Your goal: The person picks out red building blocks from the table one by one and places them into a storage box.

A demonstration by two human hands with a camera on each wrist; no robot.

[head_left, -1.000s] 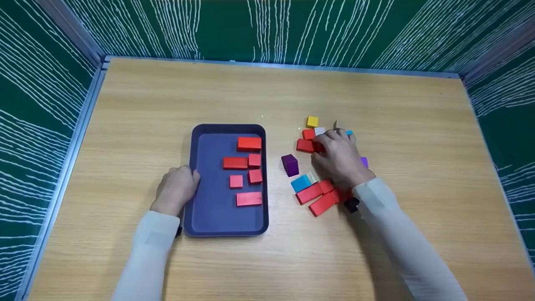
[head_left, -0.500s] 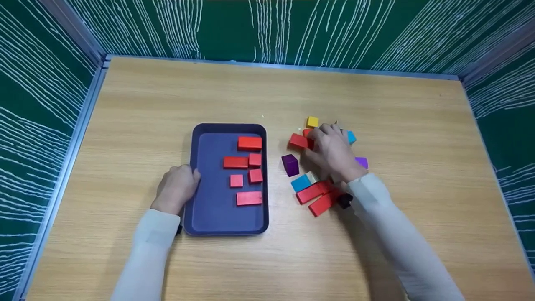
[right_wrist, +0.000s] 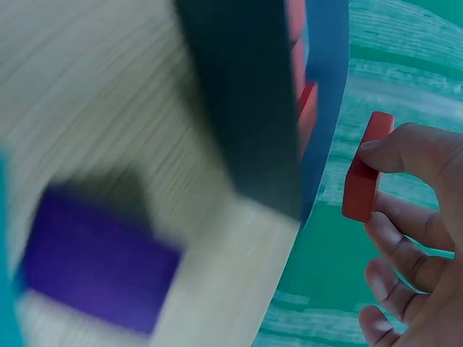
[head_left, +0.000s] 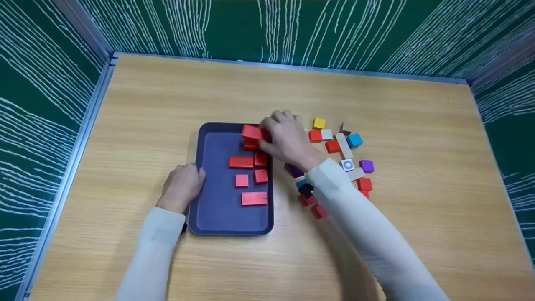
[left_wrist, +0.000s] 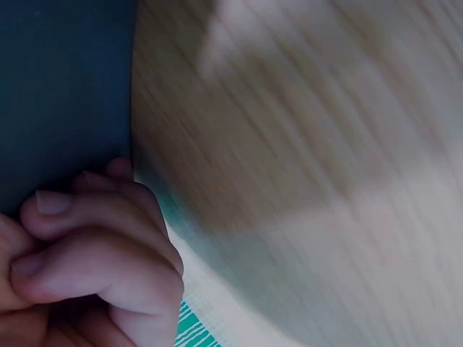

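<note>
My right hand (head_left: 288,139) pinches a red rectangular block (head_left: 252,132) between thumb and fingertips, above the far right corner of the dark blue tray (head_left: 215,215). In the right wrist view the same red block (right_wrist: 365,170) is tilted, with the other fingers curled loosely below it. On the tray's left side, my left hand (head_left: 182,188) holds the rim. Its fingers (left_wrist: 123,264) are curled at the tray wall (left_wrist: 65,87) in the left wrist view. Several red blocks, such as a long one (head_left: 253,198) and a small cube (head_left: 241,180), lie in the tray.
Right of the tray lie scattered blocks: a yellow cube (head_left: 319,123), a blue block (head_left: 355,140), a long grey block (head_left: 343,145), a purple cube (head_left: 366,166) and several red ones (head_left: 364,184). The right forearm covers part of them. Green walls (head_left: 234,29) border the wooden table (head_left: 188,83).
My right hand has picked a red block from the scattered pile and carried it left over the tray's far right corner. The left hand stays on the tray rim.
</note>
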